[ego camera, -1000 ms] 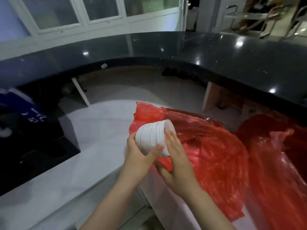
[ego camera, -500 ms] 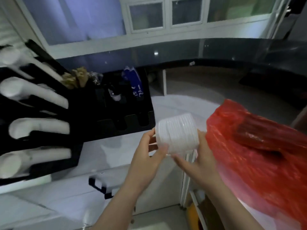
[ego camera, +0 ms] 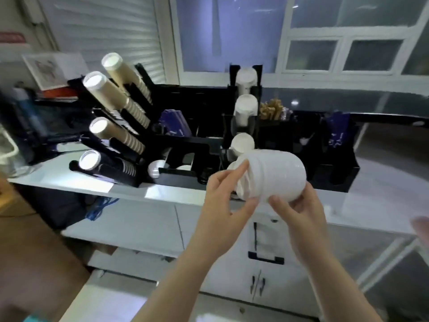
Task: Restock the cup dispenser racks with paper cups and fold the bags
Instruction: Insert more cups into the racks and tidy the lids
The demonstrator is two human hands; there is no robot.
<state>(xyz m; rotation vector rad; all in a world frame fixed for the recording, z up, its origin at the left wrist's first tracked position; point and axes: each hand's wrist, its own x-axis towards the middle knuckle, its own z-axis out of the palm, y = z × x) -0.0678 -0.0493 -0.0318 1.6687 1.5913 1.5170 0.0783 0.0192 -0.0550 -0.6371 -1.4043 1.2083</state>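
I hold a short stack of white cups (ego camera: 275,176) sideways in both hands, in front of the counter. My left hand (ego camera: 226,205) pinches its left end, where thin wrapping bunches up. My right hand (ego camera: 299,210) cradles the stack from below. Behind it stands a narrow black dispenser rack (ego camera: 257,94) with white cup stacks one above another. To the left, a slanted black rack (ego camera: 139,145) holds several long rows of brown and dark paper cups. The red bags are out of view.
A white counter (ego camera: 130,191) carries black organiser trays (ego camera: 181,175) with lids, purple packets (ego camera: 176,124) and wooden stirrers (ego camera: 271,110). White cabinet doors (ego camera: 262,259) lie below. Windows and a shutter are behind. A dark counter top (ego camera: 383,105) runs right.
My view has swung left from the red bags to the dispenser racks. Both hands carried the white cup stack along and still hold it, now in front of the narrow rack.
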